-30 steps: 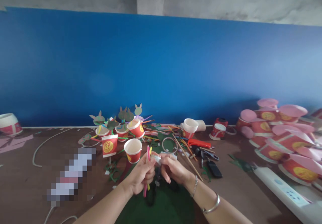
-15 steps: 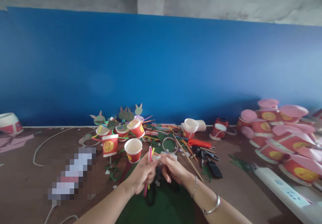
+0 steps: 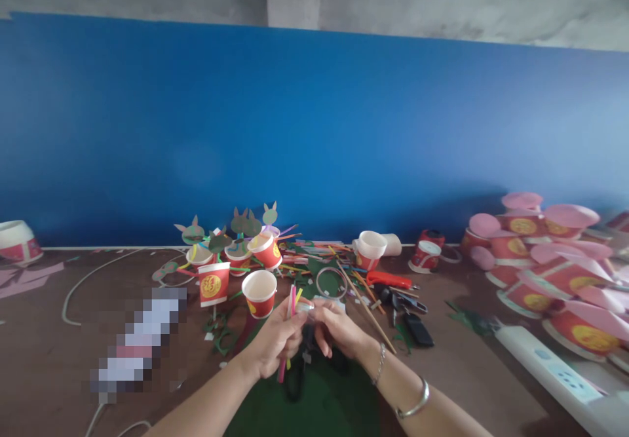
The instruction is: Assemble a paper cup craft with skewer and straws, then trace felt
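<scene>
head view: left hand (image 3: 279, 340) is clutching coloured strips (image 3: 293, 299), right hand (image 3: 340, 327) apparently pinching a pale scrap (image 3: 305, 306); fiddling step, likely needing steadiness next.

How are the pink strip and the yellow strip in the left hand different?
The pink strip is bright pink, while the yellow strip is yellow. Below the left hand, the pink strip pokes down lower than the yellow strip. Both are thin, and both stick out above and below that hand.
</scene>
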`<state>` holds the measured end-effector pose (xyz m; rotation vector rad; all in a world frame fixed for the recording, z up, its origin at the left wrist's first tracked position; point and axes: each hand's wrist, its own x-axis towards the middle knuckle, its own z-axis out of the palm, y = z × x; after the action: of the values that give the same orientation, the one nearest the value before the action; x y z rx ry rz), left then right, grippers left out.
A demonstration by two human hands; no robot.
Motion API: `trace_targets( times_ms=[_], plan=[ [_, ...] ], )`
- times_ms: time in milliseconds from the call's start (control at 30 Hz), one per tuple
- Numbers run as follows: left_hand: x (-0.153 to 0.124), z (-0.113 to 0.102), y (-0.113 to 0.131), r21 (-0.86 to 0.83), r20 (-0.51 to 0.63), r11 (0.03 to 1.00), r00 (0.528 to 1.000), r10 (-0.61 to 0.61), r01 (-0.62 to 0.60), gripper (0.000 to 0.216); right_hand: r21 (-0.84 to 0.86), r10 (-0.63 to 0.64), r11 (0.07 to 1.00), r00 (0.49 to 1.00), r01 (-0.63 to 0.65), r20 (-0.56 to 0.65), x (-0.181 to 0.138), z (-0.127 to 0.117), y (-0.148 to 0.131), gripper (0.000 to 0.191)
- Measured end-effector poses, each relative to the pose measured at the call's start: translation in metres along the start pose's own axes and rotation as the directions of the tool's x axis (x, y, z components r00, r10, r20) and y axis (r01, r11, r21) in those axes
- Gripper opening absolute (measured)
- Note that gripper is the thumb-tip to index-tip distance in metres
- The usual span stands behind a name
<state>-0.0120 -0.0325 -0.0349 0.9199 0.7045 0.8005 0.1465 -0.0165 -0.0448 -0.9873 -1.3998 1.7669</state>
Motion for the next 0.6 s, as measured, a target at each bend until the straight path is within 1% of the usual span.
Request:
trace_targets(
  times_ms=[100, 267, 400, 500, 600],
  plan=[
    [0.0007, 0.0004, -0.0021, -0.015, 0.006, 1.0, 1.0, 0.012, -0.012, 0.045, 0.007, -0.006, 1.0, 1.0, 0.006, 0.004, -0.0004, 0.0011, -0.0005, 0.034],
    [0.0012, -0.0017, -0.0037, -0.081, 0.028, 0.997, 0.999, 0.024, -0.022, 0.045, 0.067, -0.021, 0.998, 0.998, 0.017, 0.054, 0.0015, -0.0009, 0.0022, 0.035],
    [0.001, -0.0042, -0.0029, -0.131, 0.042, 0.991, 0.999, 0.02, -0.014, 0.047, 0.109, -0.032, 0.994, 0.998, 0.026, 0.053, 0.0017, -0.0008, 0.0028, 0.034],
    [-0.0001, -0.0044, -0.001, -0.158, 0.041, 0.987, 0.999, 0.002, 0.005, 0.049, 0.103, -0.019, 0.995, 0.998, 0.012, 0.063, 0.001, -0.0008, 0.0018, 0.031],
    [-0.0014, -0.0019, 0.0014, -0.127, 0.041, 0.992, 0.999, -0.012, 0.017, 0.051, 0.066, -0.018, 0.998, 0.999, 0.015, 0.04, 0.0006, -0.0012, 0.0011, 0.029]
  ],
)
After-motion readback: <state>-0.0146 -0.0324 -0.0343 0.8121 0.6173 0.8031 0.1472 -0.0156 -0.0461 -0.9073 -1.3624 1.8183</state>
